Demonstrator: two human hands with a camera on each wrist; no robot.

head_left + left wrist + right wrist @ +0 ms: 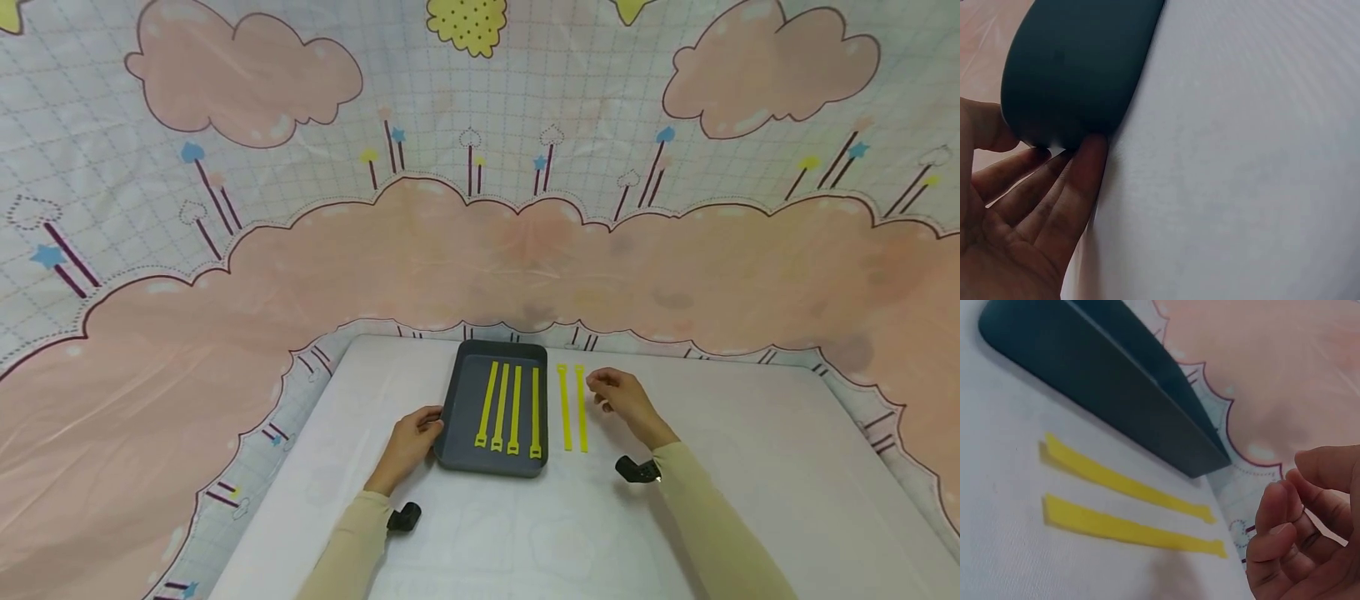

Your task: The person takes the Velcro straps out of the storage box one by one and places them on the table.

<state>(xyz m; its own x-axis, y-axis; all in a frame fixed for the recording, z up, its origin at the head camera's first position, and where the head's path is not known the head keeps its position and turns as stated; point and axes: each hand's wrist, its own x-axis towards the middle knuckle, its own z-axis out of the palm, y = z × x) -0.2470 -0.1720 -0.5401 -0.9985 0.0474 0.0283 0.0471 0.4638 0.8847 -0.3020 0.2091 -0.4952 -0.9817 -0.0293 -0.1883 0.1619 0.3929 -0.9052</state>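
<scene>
My left hand (405, 446) touches the left side of a dark grey tray (459, 417) near its front corner. In the left wrist view, its fingertips (1091, 147) lie against the tray's outer wall, with the thumb by the upper edge. Several yellow cable straps (513, 408) lie lengthwise inside the tray, their slotted heads toward me. Two more yellow straps, a left one (565, 408) and a right one (581, 408), lie side by side on the table with heads at the far end. Just right of these, my right hand (626, 404) hovers with loosely bent fingers, holding nothing.
The white table (480, 542) carries the tray and straps. A patterned cloth backdrop (525, 267) rises behind the far edge and round both sides. A black camera sits on each wrist, the left one (405, 517) and the right one (636, 469).
</scene>
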